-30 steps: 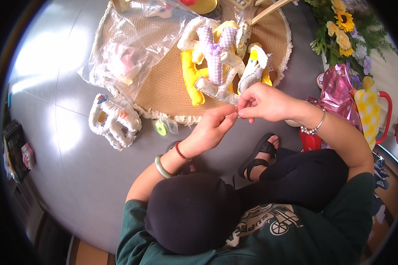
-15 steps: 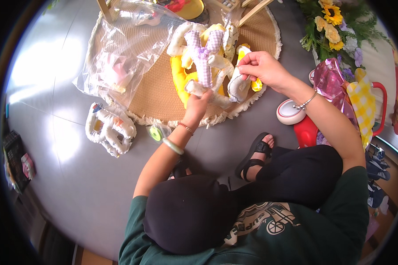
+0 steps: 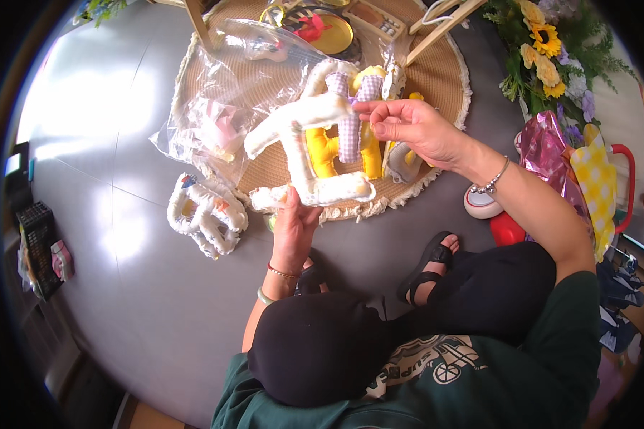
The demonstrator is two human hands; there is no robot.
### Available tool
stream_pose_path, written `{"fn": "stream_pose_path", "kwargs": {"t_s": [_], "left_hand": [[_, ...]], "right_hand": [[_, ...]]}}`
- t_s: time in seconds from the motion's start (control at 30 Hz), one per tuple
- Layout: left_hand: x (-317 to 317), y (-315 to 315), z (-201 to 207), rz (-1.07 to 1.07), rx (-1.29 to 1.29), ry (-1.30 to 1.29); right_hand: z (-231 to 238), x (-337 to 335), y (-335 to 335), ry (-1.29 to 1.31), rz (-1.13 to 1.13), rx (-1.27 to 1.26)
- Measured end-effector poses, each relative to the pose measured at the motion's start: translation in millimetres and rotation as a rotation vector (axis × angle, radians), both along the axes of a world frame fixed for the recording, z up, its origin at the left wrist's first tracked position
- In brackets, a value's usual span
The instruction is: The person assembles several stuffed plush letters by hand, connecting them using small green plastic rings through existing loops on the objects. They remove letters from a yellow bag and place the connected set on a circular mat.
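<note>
A white stuffed fabric letter (image 3: 298, 154), shaped like an I with two cross bars, is raised above the round woven mat. My left hand (image 3: 295, 223) grips its lower bar from below, thumb on the front. At the upper bar's right end, my right hand (image 3: 418, 132) has its fingertips drawn together; anything small between them is too fine to make out. Behind the letter lie a lilac checked stuffed letter (image 3: 348, 132) and a yellow stuffed letter (image 3: 323, 154), both partly covered. A grey-striped stuffed piece (image 3: 401, 163) sits below my right hand.
Clear plastic bags (image 3: 218, 86) spread over the mat's left side. Another white stuffed letter (image 3: 207, 214) lies on the grey floor. Wooden legs (image 3: 444, 32) stand at the mat's far edge. Flowers (image 3: 547, 61) and a yellow checked piece (image 3: 590, 189) are at right.
The white letter has been turned to show its broad face and now covers part of the lilac and yellow ones. My right hand has come left to its upper end.
</note>
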State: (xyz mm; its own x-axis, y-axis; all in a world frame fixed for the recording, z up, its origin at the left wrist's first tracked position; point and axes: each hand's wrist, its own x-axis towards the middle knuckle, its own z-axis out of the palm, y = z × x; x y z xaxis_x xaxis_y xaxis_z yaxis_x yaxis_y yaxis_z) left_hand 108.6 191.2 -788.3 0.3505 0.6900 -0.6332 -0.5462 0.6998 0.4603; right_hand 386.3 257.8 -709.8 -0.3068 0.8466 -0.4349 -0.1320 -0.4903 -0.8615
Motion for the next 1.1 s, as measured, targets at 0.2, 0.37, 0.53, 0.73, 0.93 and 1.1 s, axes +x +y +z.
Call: {"fn": "stream_pose_path", "kwargs": {"t_s": [0.2,0.37,0.53,0.73,0.93,1.1], "left_hand": [[0.5,-3.1,-0.5,-0.092,0.207,-0.107],[2.4,-7.4,2.1,-0.158,0.274,0.158],[-28.2,2.5,2.0,-0.121,0.387,0.63],[-26.5,34.2,63.3,-0.026,0.629,0.573],[-10.3,61.0,100.5,-0.307,0.855,0.742],[7.7,72.6,101.0,-0.563,0.918,0.83]], "right_hand": [[24.1,-29.6,8.3,-0.01,-0.004,0.021],[34.6,-35.4,7.1,-0.252,-0.028,0.126],[40.4,-38.3,8.7,-0.264,-0.123,0.252],[49.3,-39.5,14.5,-0.084,-0.246,0.206],[60.4,-43.4,13.7,-0.15,-0.214,0.273],[71.5,-44.1,13.5,-0.206,-0.154,0.284]]}}
